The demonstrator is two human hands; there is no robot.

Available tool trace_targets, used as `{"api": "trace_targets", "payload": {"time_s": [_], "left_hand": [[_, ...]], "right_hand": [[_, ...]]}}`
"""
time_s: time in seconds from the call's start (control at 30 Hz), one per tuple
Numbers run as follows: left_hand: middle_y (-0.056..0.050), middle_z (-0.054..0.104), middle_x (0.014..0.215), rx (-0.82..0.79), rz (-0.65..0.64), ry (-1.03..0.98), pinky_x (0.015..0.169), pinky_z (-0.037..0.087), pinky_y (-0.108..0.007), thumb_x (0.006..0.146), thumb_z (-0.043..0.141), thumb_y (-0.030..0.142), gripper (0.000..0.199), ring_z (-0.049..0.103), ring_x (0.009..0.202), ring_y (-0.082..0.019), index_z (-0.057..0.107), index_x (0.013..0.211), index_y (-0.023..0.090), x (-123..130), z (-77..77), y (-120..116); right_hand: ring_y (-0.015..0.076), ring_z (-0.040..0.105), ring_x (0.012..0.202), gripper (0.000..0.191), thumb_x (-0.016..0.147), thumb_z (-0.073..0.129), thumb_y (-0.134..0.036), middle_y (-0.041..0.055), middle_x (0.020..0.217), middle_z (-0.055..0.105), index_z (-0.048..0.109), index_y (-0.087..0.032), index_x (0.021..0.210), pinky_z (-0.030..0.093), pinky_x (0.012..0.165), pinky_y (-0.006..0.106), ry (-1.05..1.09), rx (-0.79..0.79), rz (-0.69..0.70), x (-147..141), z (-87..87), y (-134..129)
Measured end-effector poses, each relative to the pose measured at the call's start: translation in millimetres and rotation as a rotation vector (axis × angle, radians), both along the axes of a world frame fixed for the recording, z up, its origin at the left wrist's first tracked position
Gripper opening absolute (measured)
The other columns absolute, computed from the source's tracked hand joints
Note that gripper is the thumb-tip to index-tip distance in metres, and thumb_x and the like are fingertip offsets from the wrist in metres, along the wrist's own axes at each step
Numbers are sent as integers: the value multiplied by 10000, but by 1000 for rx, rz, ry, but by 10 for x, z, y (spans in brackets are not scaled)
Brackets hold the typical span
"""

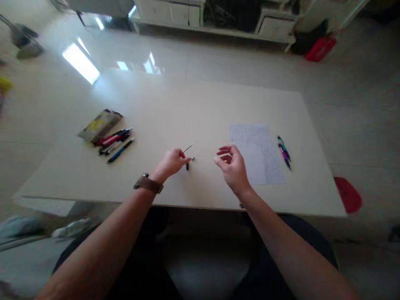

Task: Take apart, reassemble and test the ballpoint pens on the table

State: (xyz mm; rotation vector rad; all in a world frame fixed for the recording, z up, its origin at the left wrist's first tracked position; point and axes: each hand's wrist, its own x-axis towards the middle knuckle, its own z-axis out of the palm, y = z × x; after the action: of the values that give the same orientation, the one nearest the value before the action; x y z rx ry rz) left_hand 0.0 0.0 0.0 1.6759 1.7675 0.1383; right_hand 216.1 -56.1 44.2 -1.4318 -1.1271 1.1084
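Near the middle of the white table (200,108), my left hand (173,161) pinches a thin dark rod like a pen refill (188,148), its tip pointing up and right. A short black pen part (187,166) lies just below these fingertips, and a tiny dark piece (193,158) rests to their right. My right hand (230,164) is held with curved, parted fingers and nothing in it, beside the left edge of a written sheet of paper (256,154).
On the left lie several pens (120,151) beside a patterned pouch (101,125). Teal and purple pens (283,153) lie right of the paper. A small dark and yellow item (241,205) sits at the front edge, partly behind my right forearm.
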Motion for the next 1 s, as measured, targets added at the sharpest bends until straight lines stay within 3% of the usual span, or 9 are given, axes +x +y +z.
{"api": "trace_targets", "payload": {"time_s": [0.1,0.2,0.37,0.5,0.6,0.77,0.9,1.0], "left_hand": [[-42,640,691,-68,-23,53,552,339,-280,785,684,448,285,529,619,-151,680,790,163,-10,-107,-53],[-32,610,632,-109,-25,52,550,333,-281,772,687,345,195,514,593,-146,685,753,152,-6,-121,-54],[22,512,588,-78,-19,-286,505,288,-252,788,669,344,205,415,535,-104,691,816,142,75,125,-16],[59,433,591,-176,-196,-623,469,230,-223,814,673,429,284,339,504,-74,672,902,158,202,338,-58],[51,437,618,-228,-306,-746,469,222,-219,845,653,460,312,340,522,-68,668,890,152,278,387,-95],[61,363,607,-172,-342,-701,480,211,-234,848,648,492,351,297,529,-73,687,885,145,298,368,-107],[71,345,625,-122,-327,-587,502,244,-241,821,680,469,388,312,542,-83,687,1048,154,269,357,-111],[66,372,637,-133,-351,-536,514,266,-249,816,679,469,399,330,548,-86,688,1057,151,263,340,-119]], "right_hand": [[126,585,737,277,752,674,-238,33,964,629,567,-186,1002,482,674,291,-18,12,23,-6,20,-12],[130,590,738,247,766,665,-244,38,971,636,577,-188,990,483,665,289,-43,25,44,-13,36,-23],[146,602,736,166,777,659,-265,43,884,659,625,-177,914,489,657,287,-90,-16,63,-17,13,-29],[164,628,752,271,810,671,-352,63,877,694,687,-166,1006,505,672,300,-47,-91,100,-55,-66,-38],[177,649,747,338,827,677,-431,70,839,715,710,-162,1029,517,674,309,21,-113,143,-114,-114,-55],[162,647,716,239,829,695,-392,59,819,709,706,-164,900,518,666,296,-8,-31,95,-138,-101,-49],[149,649,757,214,828,710,-372,26,821,667,646,-180,895,543,737,301,96,100,-91,-43,-64,35],[143,653,801,210,821,715,-354,13,856,642,613,-190,905,561,791,317,226,173,-203,24,-55,102]]}}
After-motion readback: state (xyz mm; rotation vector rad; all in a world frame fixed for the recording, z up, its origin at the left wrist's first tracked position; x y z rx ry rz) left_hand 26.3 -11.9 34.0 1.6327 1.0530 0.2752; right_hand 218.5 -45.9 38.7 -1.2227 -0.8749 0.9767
